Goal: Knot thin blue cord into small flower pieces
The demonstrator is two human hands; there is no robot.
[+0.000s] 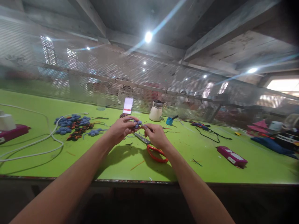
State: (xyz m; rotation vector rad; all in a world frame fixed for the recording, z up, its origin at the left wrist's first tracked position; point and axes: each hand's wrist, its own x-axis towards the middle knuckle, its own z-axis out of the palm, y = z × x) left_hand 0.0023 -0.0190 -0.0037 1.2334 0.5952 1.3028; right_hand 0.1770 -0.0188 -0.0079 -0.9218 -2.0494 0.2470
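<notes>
Pinching one blue piece (137,124): two hands (122,128) (156,135) (one pair of scissors (147,142) nearby).

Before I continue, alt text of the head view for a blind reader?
The left hand holds a small blue piece while the right hand pinches at its end, above a green table. Orange-handled scissors lie beneath the hands; a pile of blue and dark-orange pieces lies to the left.

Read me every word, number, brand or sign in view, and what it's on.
No text is legible.
Phone: screen marks too small to read.
Mesh panel: dark marks at left, too blurred.
Black item at far right: pale marks, too blurred.
Scissors: no lettering visible.
</notes>
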